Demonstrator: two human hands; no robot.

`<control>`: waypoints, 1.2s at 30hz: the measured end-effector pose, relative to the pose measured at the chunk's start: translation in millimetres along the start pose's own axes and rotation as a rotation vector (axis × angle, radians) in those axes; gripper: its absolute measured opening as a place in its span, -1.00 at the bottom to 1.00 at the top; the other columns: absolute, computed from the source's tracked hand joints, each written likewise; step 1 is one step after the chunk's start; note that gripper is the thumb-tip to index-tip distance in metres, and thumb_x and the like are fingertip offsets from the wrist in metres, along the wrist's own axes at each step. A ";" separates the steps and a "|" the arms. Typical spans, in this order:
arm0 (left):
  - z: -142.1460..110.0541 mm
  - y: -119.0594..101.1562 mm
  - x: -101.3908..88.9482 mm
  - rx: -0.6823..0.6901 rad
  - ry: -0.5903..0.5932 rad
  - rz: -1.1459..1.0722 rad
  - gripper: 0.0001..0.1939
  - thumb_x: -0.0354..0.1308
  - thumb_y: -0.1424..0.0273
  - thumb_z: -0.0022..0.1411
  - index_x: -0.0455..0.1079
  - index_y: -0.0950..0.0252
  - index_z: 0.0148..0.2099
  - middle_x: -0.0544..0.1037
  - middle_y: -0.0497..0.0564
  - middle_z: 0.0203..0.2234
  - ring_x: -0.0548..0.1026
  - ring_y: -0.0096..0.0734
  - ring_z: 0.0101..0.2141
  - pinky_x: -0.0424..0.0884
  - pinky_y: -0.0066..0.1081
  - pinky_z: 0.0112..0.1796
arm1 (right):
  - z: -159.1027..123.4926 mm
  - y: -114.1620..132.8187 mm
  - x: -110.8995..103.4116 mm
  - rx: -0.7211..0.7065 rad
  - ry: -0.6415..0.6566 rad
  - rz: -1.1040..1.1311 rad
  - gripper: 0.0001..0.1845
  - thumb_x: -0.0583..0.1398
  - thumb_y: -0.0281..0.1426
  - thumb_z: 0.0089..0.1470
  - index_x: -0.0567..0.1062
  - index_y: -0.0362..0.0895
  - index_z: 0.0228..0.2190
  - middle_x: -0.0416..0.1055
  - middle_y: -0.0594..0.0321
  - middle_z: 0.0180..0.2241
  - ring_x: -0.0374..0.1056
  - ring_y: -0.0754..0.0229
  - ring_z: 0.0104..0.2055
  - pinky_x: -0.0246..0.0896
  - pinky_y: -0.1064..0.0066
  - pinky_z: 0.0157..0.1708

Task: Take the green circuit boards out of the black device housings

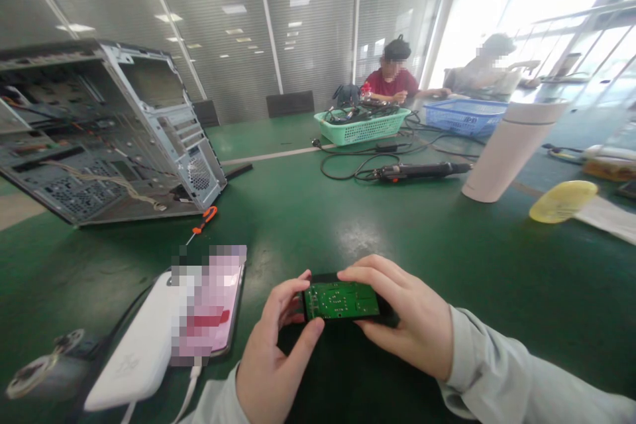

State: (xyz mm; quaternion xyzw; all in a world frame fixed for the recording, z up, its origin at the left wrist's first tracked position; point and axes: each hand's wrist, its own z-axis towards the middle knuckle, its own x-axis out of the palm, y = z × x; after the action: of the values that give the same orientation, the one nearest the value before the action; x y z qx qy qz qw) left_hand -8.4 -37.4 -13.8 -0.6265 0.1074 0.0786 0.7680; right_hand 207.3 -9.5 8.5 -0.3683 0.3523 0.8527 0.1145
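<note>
Between my two hands, a green circuit board (342, 299) sits in a black casing, its soldered side facing up. My left hand (283, 334) grips the casing's left end, thumb at the near edge and fingers at the far edge. From the right, my right hand (407, 315) holds the other end, with its fingertips along the far edge and its thumb at the near edge. Whatever lies under the casing is hidden. Left of my left hand are a phone (231, 318) with a pinkish surface and a white power bank (134, 344), with white cables running from them.
An opened computer case (149, 139) stands at the left. An electric screwdriver (422, 171) lies ahead, beside a pale pink tumbler (511, 152). Farther back are a green basket (365, 132) of cables and a blue basket (462, 120). Two people sit at the far right.
</note>
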 end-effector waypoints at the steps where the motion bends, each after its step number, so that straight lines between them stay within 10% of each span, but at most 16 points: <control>1: -0.3 -0.3 0.0 0.006 0.014 0.025 -0.76 0.14 0.34 0.21 0.32 0.10 -0.05 0.46 0.07 0.09 0.47 -0.16 0.03 0.41 -0.19 -0.04 | -0.2 -0.4 -0.1 -0.008 0.001 -0.009 -0.49 0.19 -0.52 0.07 0.20 -0.01 0.04 0.23 0.26 -0.06 0.20 0.27 -0.03 0.21 0.44 -0.05; 6: 1.2 -0.4 -1.2 -0.040 0.075 0.030 -0.82 0.16 0.36 0.16 0.35 0.15 -0.15 0.53 0.13 0.03 0.46 -0.06 0.05 0.31 0.00 0.05 | -1.2 -0.4 -0.9 0.014 -0.001 -0.020 -0.50 0.29 -0.20 0.09 0.29 -0.04 0.01 0.25 0.21 -0.09 0.22 0.24 -0.07 0.22 0.43 -0.07; 12: 1.8 -1.1 -5.2 0.058 0.003 0.073 -0.85 0.25 0.38 0.11 0.42 0.16 -0.22 0.50 0.14 0.09 0.30 0.02 0.19 0.08 0.13 0.18 | 0.1 5.8 -3.6 0.065 -0.011 0.011 -0.58 0.27 -0.29 0.12 0.34 -0.06 0.00 0.26 0.21 -0.09 0.24 0.27 -0.08 0.25 0.45 -0.08; 24: 1.2 -15.6 -8.6 0.513 -0.087 0.502 -0.65 0.23 0.50 0.17 0.39 0.09 -0.01 0.58 -0.03 -0.13 0.53 -0.27 -0.11 0.39 -0.34 -0.02 | -0.5 10.7 -7.6 -0.062 -0.055 -0.217 -0.61 0.14 -0.19 0.24 0.30 -0.09 0.04 0.26 0.14 -0.09 0.22 0.20 -0.08 0.31 0.40 -0.12; 32: -4.0 -11.6 -11.1 0.613 -0.036 0.703 -0.34 0.34 0.27 0.08 0.28 0.13 0.22 0.49 0.06 -0.24 0.47 -0.15 -0.22 0.42 -0.29 -0.17 | -0.7 12.0 -5.9 -0.092 -0.038 -0.270 -0.63 0.10 -0.17 0.25 0.36 -0.11 0.00 0.28 0.13 -0.10 0.22 0.18 -0.05 0.34 0.40 -0.12; 36: -2.6 -11.3 -9.9 0.574 -0.058 0.704 -0.56 0.31 0.36 0.10 0.42 0.08 0.07 0.48 0.00 -0.34 0.47 -0.21 -0.32 0.43 -0.33 -0.27 | -0.8 12.5 -4.4 -0.087 -0.013 -0.216 -0.57 0.11 -0.16 0.25 0.30 -0.11 0.06 0.28 0.10 -0.09 0.21 0.16 -0.03 0.33 0.38 -0.09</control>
State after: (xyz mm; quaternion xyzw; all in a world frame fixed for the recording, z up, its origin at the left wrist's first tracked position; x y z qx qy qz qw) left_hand -15.2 -42.1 -1.0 -0.3110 0.3099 0.3196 0.8397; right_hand 205.2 -18.8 17.7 -0.4031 0.2724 0.8524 0.1918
